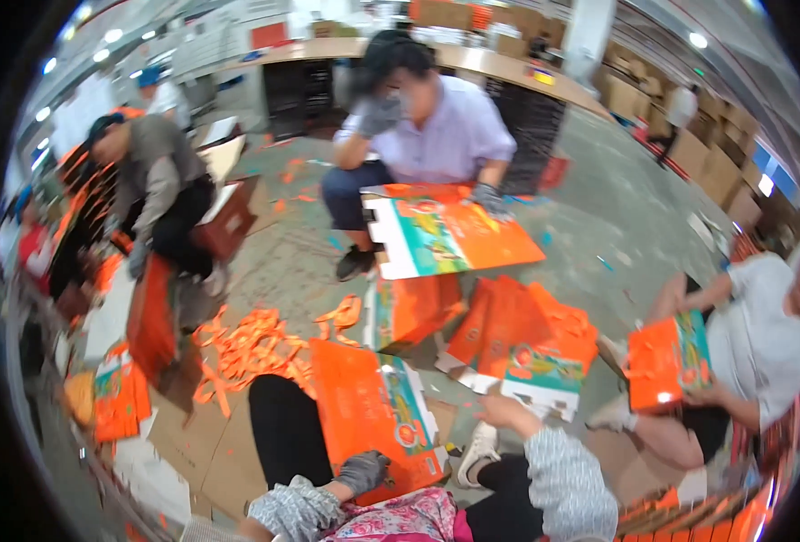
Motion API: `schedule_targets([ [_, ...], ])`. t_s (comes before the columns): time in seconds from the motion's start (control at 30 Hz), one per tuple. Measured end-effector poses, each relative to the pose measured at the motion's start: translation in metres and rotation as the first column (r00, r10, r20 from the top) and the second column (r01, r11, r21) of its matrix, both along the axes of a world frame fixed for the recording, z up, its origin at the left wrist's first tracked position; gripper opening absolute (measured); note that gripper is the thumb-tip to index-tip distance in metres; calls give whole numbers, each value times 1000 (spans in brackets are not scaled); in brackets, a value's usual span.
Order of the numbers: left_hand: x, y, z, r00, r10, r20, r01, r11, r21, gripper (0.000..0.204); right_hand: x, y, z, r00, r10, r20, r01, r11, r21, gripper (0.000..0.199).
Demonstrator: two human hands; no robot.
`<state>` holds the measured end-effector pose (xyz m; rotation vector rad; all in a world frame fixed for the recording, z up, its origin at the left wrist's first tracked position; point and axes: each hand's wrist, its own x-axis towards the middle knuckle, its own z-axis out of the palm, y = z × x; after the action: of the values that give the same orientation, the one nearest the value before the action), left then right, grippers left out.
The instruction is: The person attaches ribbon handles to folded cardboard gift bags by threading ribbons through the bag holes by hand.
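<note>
floor (635, 208) beyond orange carton (360, 402) bears scattered scraps (280, 206).

Legible text: none; we find all print too small or blurred to resolve. We log a round emblem (407, 435) near the right edge of the nearest orange carton (350, 397), below a teal printed band (397, 384). A second teal band (431, 239) runs near the left edge of the raised carton (501, 239); a third teal band (692, 339) along the smaller carton's (650, 375) right edge.
</note>
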<state>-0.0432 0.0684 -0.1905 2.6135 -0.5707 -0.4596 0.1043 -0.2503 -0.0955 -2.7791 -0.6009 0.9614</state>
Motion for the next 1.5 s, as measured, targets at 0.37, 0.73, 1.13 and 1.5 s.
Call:
schedule_targets([
  [0.37,13,-12,-29,973,-152,-175,167,983,73,22,-66,59,1,979,195,63,-200,976,91,37],
  [0.73,18,-15,-4,966,-98,-241,101,995,-3,31,-93,62,-36,931,361,59,-366,923,117,31],
  [1.13,5,-20,-1,989,-73,-130,68,997,-45,19,-78,77,-29,956,290,-46,-287,957,49,39],
  [1.5,120,190,110,416,904,100,-575,347,-741,16,-107,190,-13,921,-374,111,188,674,714,78],
])
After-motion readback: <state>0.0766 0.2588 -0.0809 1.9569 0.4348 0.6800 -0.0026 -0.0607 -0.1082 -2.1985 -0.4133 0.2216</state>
